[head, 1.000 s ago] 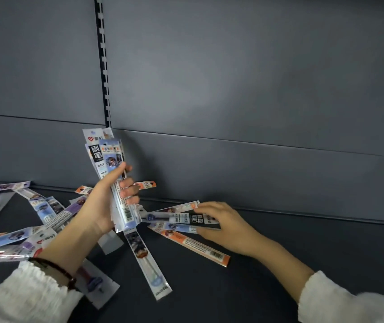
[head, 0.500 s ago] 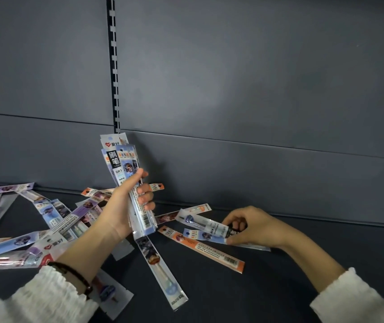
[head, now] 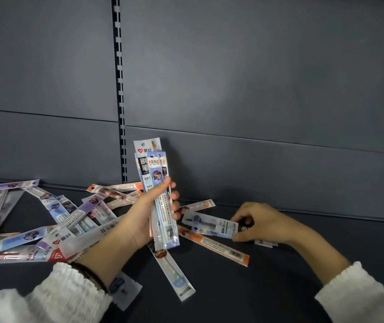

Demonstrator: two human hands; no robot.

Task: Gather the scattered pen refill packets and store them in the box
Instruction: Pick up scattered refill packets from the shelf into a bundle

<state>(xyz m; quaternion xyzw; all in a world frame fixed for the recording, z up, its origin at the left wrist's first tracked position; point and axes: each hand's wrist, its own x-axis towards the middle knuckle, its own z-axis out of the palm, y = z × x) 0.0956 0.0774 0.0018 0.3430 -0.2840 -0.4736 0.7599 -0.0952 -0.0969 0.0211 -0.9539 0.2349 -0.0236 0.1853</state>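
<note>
My left hand [head: 147, 214] grips an upright bundle of pen refill packets [head: 153, 173], blue and white with a black label. My right hand [head: 259, 223] pinches the end of two flat packets [head: 212, 226] lying on the dark shelf, just right of the bundle. An orange-edged packet [head: 214, 244] lies under them, and another long packet [head: 174, 269] points toward me below the bundle. Several more packets [head: 74, 213] lie scattered at the left. No box is in view.
The dark shelf surface [head: 268, 287] runs back to a grey back panel [head: 256, 89] with a slotted upright strip [head: 119, 89]. White sleeves cover both forearms, and a dark band sits on my left wrist.
My right hand went from lying flat on the packets to pinching their end and drawing them rightward. The left hand kept its bundle upright; the view shifted left.
</note>
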